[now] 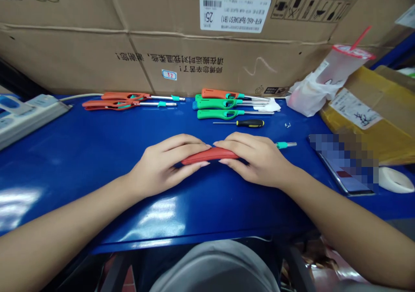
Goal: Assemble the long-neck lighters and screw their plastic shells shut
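A red long-necked gas lighter lies crosswise between my hands, just above or on the blue table; which of the two I cannot tell. My left hand grips its handle end, thumb below and fingers above. Around the trigger part closes my right hand, which hides that section. The lighter's metal tube with a teal sleeve pokes out to the right of that hand. Beyond the hands lies a black-and-yellow screwdriver, with a few tiny screws to its right.
Behind are orange lighters, green lighters and a crumpled tissue. A power strip sits left. On the right are a phone, a white mouse, a yellow parcel and a bagged drink cup. Cardboard walls the back.
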Demonstrator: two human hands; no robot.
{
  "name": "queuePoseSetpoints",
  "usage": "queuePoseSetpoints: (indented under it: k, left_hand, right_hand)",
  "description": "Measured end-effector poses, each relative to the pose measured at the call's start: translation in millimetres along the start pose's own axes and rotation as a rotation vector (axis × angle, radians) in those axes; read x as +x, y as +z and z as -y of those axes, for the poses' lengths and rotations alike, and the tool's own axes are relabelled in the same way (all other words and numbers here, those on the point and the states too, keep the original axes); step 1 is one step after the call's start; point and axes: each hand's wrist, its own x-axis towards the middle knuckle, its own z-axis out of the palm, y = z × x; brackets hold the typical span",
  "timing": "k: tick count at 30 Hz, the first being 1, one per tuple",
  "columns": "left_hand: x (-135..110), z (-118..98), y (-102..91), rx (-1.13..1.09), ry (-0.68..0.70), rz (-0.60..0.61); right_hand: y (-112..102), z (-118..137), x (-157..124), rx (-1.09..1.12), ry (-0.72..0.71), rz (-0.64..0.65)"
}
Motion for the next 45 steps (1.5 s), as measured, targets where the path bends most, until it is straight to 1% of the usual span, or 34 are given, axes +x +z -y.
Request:
queuePoseSetpoints:
  k: [2, 4, 9, 12, 15, 19, 22, 25, 31, 37, 41, 45]
  left_hand:
    - [-1, -1, -0.5, 0.029, 0.061, 0.005]
    - [-2, -4, 1.1, 0.021, 0.073, 0.01]
    - [-5, -7, 9.0, -0.008, 0.017, -0.021]
    - [-6, -3, 12.2, -0.04, -0.018, -0.022]
    - [-4, 3, 10.8, -0.069, -0.038, -0.001]
    - [-1, 8, 2.8, -0.068, -0.055, -0.037]
    - [0, 10, -2.2, -0.046, -0.074, -0.057]
    - [0, 11, -2.5, -0.028, -0.085, -0.047]
    - [-1, 12, 1.0, -0.04, -0.092, -0.041]
    - [1, 16, -1.0, -0.059, -0.139, -0.025]
    - [4, 18, -6.2, -0.073, -0.229, -0.045]
    - [4, 18, -11.0, -0.128, -0.324, 0.015]
  right_hand:
    - [0, 3, 0, 0.001, -0.032, 0.013]
    - [0, 5, -1, 0.012, -0.056, 0.028]
    - [4, 6, -5, 0.047, -0.058, 0.052]
    - [7, 3, -5, 0.072, -0.021, 0.112]
    - [5, -4, -5, 0.066, 0.018, 0.156]
    - [-6, -18, -6, 0.078, 0.048, 0.163]
    - [-15, -24, -7, 0.088, 0.12, 0.245]
    - [-19, -23, -7, 0.052, 0.161, 0.309]
    - [-18, -17, -5, 0.024, 0.225, 0.344]
    - [-24, -21, -2, -0.057, 0.287, 0.475]
    - [-28, -23, -3, -0.156, 0.281, 0.441]
    - [-30, -33, -6, -0.147, 0.265, 0.372]
